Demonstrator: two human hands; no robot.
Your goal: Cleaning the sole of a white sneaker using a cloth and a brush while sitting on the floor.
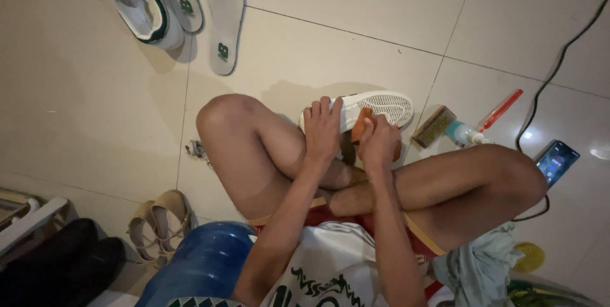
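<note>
Two hands, one white shoe, one orange brush.
The left hand [322, 130] grips the white shoe [375, 107], held sole-up over the crossed legs; the right hand [379, 145] clenches the orange brush [361, 124] against it. Two insoles [223, 14] and one second shoe [141, 3] lie on the floor [76, 103].

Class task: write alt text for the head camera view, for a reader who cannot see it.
A person sitting cross-legged on a tiled floor holds a white shoe sole-up with the left hand while the right hand presses an orange brush against it. Another brush, a phone and two insoles lie nearby.
</note>
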